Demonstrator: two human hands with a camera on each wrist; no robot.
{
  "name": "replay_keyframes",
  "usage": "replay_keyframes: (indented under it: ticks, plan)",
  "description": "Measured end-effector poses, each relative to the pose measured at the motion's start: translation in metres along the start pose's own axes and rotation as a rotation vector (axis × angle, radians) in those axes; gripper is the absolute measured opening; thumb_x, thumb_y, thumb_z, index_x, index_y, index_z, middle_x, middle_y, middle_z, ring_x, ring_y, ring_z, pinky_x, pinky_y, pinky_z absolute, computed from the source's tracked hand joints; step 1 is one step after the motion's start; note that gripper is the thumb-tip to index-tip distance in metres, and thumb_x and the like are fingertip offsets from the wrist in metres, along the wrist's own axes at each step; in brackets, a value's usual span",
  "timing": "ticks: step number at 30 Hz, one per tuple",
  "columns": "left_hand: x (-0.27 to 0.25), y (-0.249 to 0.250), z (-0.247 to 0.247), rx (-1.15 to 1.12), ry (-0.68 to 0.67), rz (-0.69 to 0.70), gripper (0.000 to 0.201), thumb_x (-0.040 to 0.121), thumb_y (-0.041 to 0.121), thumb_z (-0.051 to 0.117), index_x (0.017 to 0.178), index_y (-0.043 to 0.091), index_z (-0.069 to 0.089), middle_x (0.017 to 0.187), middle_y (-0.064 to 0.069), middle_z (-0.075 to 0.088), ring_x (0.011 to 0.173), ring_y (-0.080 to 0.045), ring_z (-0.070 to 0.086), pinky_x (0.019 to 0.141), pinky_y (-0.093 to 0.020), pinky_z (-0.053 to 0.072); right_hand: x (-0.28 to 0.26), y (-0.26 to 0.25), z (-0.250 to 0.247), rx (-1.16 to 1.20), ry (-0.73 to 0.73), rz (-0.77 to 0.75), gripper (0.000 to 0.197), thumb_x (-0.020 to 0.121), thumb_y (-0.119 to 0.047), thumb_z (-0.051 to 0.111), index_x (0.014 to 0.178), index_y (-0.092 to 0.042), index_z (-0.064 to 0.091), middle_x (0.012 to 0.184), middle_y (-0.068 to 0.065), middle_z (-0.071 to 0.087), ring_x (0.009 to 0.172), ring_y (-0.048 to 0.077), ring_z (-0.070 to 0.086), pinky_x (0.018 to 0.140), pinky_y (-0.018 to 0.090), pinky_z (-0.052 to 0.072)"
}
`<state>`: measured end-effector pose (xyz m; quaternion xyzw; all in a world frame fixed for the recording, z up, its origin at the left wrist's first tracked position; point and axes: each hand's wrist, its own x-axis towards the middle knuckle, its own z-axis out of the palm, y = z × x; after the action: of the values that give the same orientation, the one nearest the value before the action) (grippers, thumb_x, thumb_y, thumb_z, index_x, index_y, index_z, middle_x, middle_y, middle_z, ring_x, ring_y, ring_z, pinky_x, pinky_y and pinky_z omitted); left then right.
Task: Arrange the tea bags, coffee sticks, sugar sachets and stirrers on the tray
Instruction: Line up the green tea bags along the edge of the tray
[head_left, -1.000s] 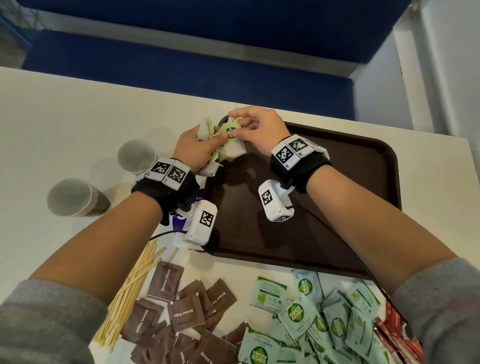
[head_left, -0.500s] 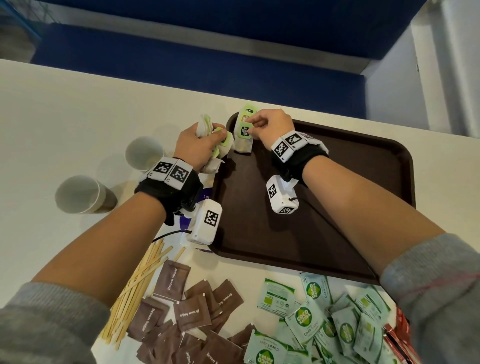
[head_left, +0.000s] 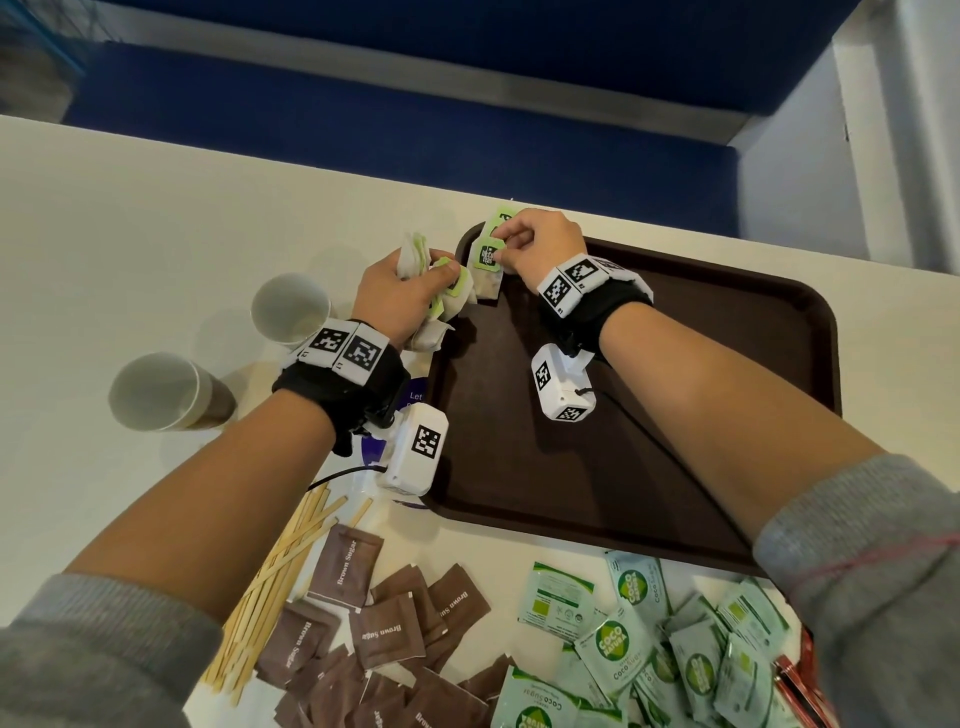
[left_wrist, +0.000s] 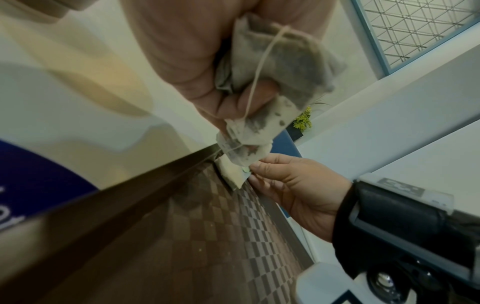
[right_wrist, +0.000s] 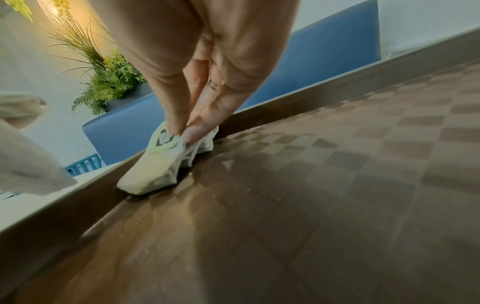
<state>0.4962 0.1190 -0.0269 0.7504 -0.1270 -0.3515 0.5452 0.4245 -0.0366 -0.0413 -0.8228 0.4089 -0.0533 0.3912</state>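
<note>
A dark brown tray (head_left: 649, 457) lies on the pale table. My right hand (head_left: 530, 244) pinches the green tag of a tea bag (head_left: 485, 275) that lies in the tray's far left corner; the right wrist view shows thumb and finger on the tea bag's tag (right_wrist: 163, 139) while the bag rests on the tray floor (right_wrist: 337, 185). Just left of the tray rim, my left hand (head_left: 400, 296) grips a bunch of tea bags (head_left: 447, 306), with the same bunch of tea bags (left_wrist: 272, 82) dangling from the fist in the left wrist view.
Two paper cups (head_left: 291, 309) (head_left: 156, 392) stand left of my left hand. Near me lie wooden stirrers (head_left: 275, 577), brown sugar sachets (head_left: 384, 629), green coco sugar sachets (head_left: 649, 639) and red sticks (head_left: 795, 680) at the right edge. Beyond the table is blue seating.
My right hand took one tea bag from the left hand's bunch and carried it down into the tray's far left corner. The left hand stayed beside the rim.
</note>
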Motion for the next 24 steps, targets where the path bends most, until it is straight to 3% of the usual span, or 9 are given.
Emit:
replay_keyframes:
  ticks: [2,4,6,10,13,15,20,24]
  plan:
    - [0.0,0.0,0.0,0.005,0.001,-0.006,0.006,0.085,0.024,0.067,0.08,0.026,0.067,0.089,-0.004,0.069,0.093,-0.025,0.066,0.084,-0.039,0.055,-0.001,0.001,-0.001,0.009,0.027,-0.012,0.017,0.081,-0.016,0.072,0.097,-0.016,0.068,0.085,-0.002,0.061,0.078,0.009,0.057,0.076,0.018,0.05]
    - [0.0,0.001,0.001,0.003,0.003,-0.008,0.005,0.085,0.025,0.067,0.08,0.023,0.066,0.087,-0.005,0.068,0.089,-0.023,0.066,0.083,-0.039,0.055,-0.004,0.001,-0.004,0.011,0.086,-0.053,0.018,0.082,-0.021,0.071,0.098,-0.016,0.066,0.09,-0.001,0.06,0.076,0.007,0.055,0.065,0.008,0.044]
    - [0.0,0.002,0.001,-0.002,0.011,-0.008,0.008,0.084,0.027,0.068,0.08,0.021,0.066,0.087,-0.006,0.068,0.086,-0.023,0.065,0.084,-0.04,0.055,-0.009,-0.003,-0.007,0.053,0.112,-0.105,0.019,0.083,-0.029,0.069,0.097,-0.017,0.066,0.093,-0.002,0.06,0.078,0.006,0.055,0.065,0.006,0.041]
    - [-0.002,0.005,0.002,-0.058,0.008,-0.003,0.011,0.077,0.034,0.071,0.075,0.024,0.067,0.083,-0.005,0.069,0.085,-0.026,0.066,0.086,-0.044,0.054,-0.029,-0.011,-0.011,0.243,-0.171,-0.114,0.021,0.084,-0.041,0.065,0.095,-0.023,0.067,0.088,-0.006,0.066,0.084,0.012,0.065,0.081,0.031,0.057]
    - [-0.005,0.008,0.004,-0.085,-0.012,0.011,0.01,0.085,0.027,0.068,0.077,0.022,0.065,0.082,-0.005,0.068,0.086,-0.025,0.065,0.086,-0.044,0.053,-0.043,-0.011,-0.011,0.358,-0.341,-0.122,0.013,0.084,-0.026,0.068,0.095,-0.018,0.066,0.088,0.001,0.066,0.08,0.011,0.065,0.08,0.032,0.057]
    - [-0.007,0.009,0.005,-0.116,-0.021,-0.003,0.009,0.087,0.023,0.066,0.079,0.02,0.064,0.084,-0.006,0.067,0.085,-0.024,0.065,0.086,-0.043,0.053,-0.047,-0.01,-0.014,0.376,-0.381,-0.161,0.012,0.08,-0.016,0.073,0.09,-0.022,0.066,0.085,-0.001,0.066,0.08,0.01,0.063,0.084,0.032,0.056]
    - [-0.011,0.012,0.004,-0.185,-0.037,-0.037,0.006,0.088,0.022,0.065,0.085,0.016,0.065,0.085,-0.005,0.067,0.085,-0.021,0.064,0.082,-0.037,0.052,-0.051,-0.008,-0.02,0.314,-0.343,-0.179,0.029,0.075,-0.007,0.075,0.102,-0.013,0.068,0.083,-0.007,0.064,0.079,0.004,0.059,0.085,0.029,0.052]
    - [-0.013,0.015,0.002,-0.202,-0.092,-0.039,0.008,0.09,0.021,0.062,0.09,0.014,0.064,0.08,-0.002,0.067,0.072,-0.012,0.066,0.067,-0.024,0.053,-0.052,-0.01,-0.024,0.264,-0.273,-0.209,0.014,0.083,-0.013,0.069,0.097,-0.014,0.07,0.09,0.001,0.068,0.086,0.013,0.063,0.089,0.032,0.052]
